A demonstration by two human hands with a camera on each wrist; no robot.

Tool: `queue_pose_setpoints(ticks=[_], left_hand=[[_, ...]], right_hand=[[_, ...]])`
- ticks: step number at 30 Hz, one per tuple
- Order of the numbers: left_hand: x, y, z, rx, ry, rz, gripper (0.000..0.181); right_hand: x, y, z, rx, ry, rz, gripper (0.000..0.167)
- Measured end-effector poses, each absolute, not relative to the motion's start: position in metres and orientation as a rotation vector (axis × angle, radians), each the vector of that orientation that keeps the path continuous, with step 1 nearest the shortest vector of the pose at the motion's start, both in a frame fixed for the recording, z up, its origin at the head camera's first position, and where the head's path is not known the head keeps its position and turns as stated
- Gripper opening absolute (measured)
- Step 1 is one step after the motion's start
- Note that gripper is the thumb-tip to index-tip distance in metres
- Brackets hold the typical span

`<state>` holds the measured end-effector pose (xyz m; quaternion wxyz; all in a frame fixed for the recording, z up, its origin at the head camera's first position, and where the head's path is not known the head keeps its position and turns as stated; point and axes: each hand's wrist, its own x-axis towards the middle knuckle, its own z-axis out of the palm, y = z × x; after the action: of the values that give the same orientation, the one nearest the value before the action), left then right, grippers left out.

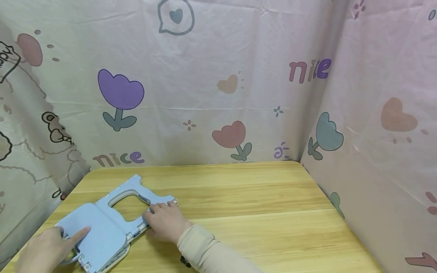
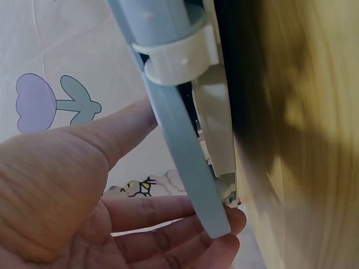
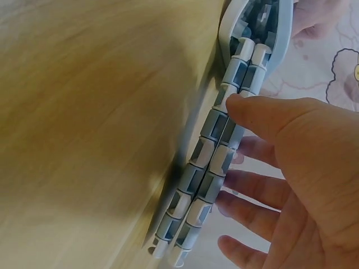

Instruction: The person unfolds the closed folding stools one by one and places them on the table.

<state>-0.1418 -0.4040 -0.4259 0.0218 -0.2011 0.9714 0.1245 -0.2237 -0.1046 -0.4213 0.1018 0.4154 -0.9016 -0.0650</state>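
Note:
A light-blue folded plastic frame (image 1: 102, 231) with a broad panel and a rounded opening lies on the table's left side. My left hand (image 1: 46, 246) grips its near left end, thumb on the panel; in the left wrist view, the fingers reach round behind a blue curved strip (image 2: 185, 151). At the frame's right arm, my right hand (image 1: 167, 223) holds the edge with fingers over the top. The right wrist view shows the thumb against a row of grey and white hinge knuckles (image 3: 213, 145), the other fingers along the opposite face. Two stacked layers show there.
The wooden table (image 1: 259, 212) extends to the right of the frame. A patterned curtain (image 1: 205, 83) hangs behind the table and along both sides. A white clip (image 2: 179, 60) wraps part of the blue plastic in the left wrist view.

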Motion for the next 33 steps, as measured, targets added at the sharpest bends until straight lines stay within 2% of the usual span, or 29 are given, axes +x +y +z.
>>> queue_pose_setpoints(ticks=[18, 33], left_hand=[[-0.14, -0.41, -0.428, -0.616, 3.0, 0.428, 0.073], [-0.148, -0.401, -0.42, -0.503, 2.88, 0.562, 0.078]], right_hand=[[-0.222, -0.11, -0.426, 1.214, -2.687, -0.139, 0.041], [-0.218, -0.094, -0.426, 1.162, -2.641, -0.145, 0.035]])
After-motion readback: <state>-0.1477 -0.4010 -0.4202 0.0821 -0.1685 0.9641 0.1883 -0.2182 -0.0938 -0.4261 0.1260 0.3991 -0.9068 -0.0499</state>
